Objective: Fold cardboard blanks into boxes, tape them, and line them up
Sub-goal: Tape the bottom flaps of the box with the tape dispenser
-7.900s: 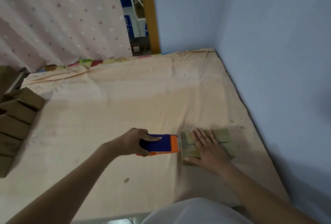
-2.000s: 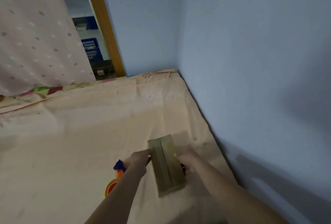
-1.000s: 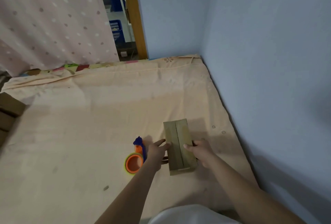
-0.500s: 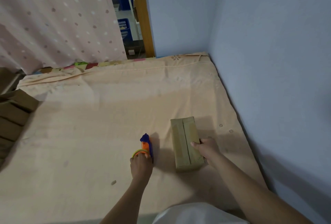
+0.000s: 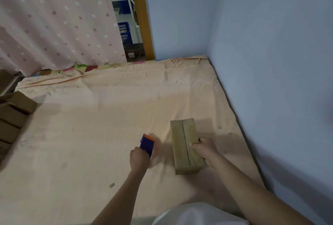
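Left hand (image 5: pixel 139 160) curled round a blue and orange tape dispenser (image 5: pixel 147 144), lifted slightly and blurred. Right hand (image 5: pixel 202 148) gripping the right side of a folded cardboard box (image 5: pixel 185 145), thumb on top, likely steadying it for taping. Box lying long-ways on a peach bedsheet (image 5: pixel 108 125), near the right, close to a blue wall (image 5: pixel 270 62), centre seam of its flaps facing up. Finished brown boxes (image 5: pixel 12 116) lined up at far left edge, presumably the row to join. No brand, label or writing readable anywhere.
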`<state>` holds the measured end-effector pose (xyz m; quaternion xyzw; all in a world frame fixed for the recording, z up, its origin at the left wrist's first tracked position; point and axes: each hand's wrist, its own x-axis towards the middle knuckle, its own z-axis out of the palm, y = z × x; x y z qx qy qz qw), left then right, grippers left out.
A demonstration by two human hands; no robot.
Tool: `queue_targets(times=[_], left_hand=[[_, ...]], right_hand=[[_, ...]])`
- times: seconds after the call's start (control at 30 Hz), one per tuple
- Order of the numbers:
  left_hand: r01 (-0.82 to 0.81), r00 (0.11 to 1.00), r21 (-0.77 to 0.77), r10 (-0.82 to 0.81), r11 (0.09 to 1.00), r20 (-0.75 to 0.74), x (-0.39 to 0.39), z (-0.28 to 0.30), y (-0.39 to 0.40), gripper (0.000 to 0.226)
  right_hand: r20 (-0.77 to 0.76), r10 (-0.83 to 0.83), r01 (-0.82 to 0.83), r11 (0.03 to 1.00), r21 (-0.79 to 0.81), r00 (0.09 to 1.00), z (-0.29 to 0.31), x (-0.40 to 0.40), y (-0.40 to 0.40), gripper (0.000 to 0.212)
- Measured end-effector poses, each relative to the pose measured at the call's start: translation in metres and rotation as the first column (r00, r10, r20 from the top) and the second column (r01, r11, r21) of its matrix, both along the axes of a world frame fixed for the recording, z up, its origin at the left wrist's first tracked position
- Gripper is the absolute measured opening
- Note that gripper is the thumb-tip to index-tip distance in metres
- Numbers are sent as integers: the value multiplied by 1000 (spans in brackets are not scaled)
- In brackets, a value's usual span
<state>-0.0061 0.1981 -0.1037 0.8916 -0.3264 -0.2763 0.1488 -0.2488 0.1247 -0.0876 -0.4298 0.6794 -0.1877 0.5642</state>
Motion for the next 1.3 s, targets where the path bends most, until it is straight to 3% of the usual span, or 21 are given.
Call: queue_targets(times=[0.1,0.3,0.47,0.63,0.8,0.93,1.0,1.07,1.17,1.3], left_hand=[[49,999,-21,-49,999,-7,6,2,-5,15],[162,987,-43,-162,986,-2,10,19,-3,56],[209,977,-105,-203,972,70,10,35,-5,52],[273,961,-180,-275,945,13,17,57,-5,45],[391,916,-231,-402,891,-1,20,95,3,44],[465,875,-280,-484,840,2,21,120,11,51],[493,850,-310,-526,813,-28,20,132,15,51],[520,821,-326,-567,789,-61,16,142,19,53],[564,777,-336,-623,754,-92,9,151,23,58],[609,738,-345,-670,714,-84,1,158,27,61]], right_hand=[[-25,5,-5,1000,-3,1000,6,2,0,18],[-79,-3,-1,999,-54,997,18,5,4,18],[-121,3,-11,998,-66,993,20,3,6,32],[-210,-1,-20,995,-98,978,37,-2,7,56],[-232,-32,-4,988,-153,972,52,-12,1,35],[-250,-127,19,919,-394,960,79,-19,-3,35],[-226,-125,7,887,-462,966,92,-15,-5,30],[-181,-41,-39,907,-419,983,100,-7,-4,27],[57,92,-81,981,-176,994,99,3,1,23],[443,48,-111,987,117,895,109,-4,14,27]])
